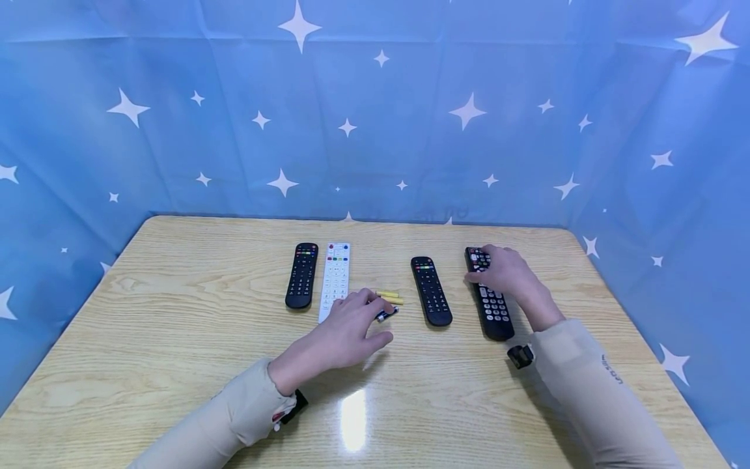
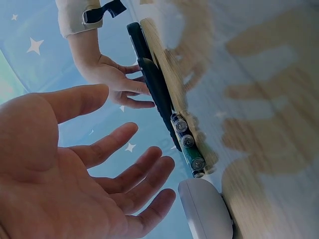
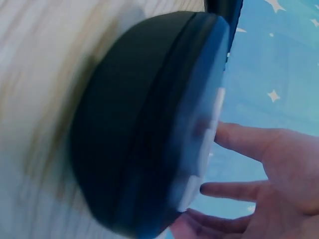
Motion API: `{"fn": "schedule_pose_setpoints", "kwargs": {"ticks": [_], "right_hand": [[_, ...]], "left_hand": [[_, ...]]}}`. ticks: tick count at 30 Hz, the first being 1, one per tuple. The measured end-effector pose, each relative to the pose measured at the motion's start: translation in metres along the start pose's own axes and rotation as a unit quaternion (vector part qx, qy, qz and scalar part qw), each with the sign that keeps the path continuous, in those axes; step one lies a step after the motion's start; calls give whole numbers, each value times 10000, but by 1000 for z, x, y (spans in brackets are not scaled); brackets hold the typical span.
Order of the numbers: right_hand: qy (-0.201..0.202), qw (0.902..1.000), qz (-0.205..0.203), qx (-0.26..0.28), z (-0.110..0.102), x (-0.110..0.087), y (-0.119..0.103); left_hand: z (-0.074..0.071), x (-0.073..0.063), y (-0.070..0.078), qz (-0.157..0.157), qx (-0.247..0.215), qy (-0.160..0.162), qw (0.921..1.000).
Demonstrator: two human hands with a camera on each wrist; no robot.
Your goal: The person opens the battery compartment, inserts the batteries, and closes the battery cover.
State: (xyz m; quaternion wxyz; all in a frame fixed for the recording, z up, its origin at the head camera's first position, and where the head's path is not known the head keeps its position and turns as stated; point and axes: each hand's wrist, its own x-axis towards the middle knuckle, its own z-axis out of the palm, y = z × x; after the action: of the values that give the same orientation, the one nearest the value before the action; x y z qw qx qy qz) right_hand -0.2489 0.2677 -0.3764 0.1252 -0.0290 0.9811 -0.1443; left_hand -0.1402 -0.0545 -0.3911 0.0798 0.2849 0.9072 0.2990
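My left hand [image 1: 349, 331] hovers with spread, relaxed fingers beside several small batteries, overlapping the white remote control's [image 1: 336, 273] lower end in the head view. Yellow batteries [image 1: 389, 298] lie beyond its fingertips, a dark battery [image 1: 387, 314] below them. The left wrist view shows this palm [image 2: 79, 184] holding nothing, with battery ends [image 2: 187, 140] lined up past the fingers. My right hand [image 1: 508, 270] lies over the upper part of a big black remote control [image 1: 495, 312], thumb across to its left edge. In the right wrist view its fingers [image 3: 232, 190] look straight and apart beside the blurred remote.
Between the hands lies a smaller black remote control [image 1: 431, 292]. A similar black one [image 1: 301, 277] lies left of the white remote. The wooden table [image 1: 176, 312] ends at a blue curtain [image 1: 351, 150] with white stars. Each wrist wears a dark strap device [image 1: 520, 356].
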Motion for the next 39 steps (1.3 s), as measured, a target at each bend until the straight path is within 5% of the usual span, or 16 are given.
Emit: {"fn": "schedule_pose_setpoints", "kwargs": {"ticks": [15, 29, 39], "right_hand": [[675, 9956, -632, -163, 7, -12, -43], [79, 9964, -846, -42, 26, -2, -75], [-319, 9972, -500, -447, 35, 5, -84]], "left_hand": [[2, 2, 1, 7, 135, -120, 9998], [1, 2, 2, 48, 191, -201, 9996], [3, 3, 6, 90, 213, -259, 9994]]}}
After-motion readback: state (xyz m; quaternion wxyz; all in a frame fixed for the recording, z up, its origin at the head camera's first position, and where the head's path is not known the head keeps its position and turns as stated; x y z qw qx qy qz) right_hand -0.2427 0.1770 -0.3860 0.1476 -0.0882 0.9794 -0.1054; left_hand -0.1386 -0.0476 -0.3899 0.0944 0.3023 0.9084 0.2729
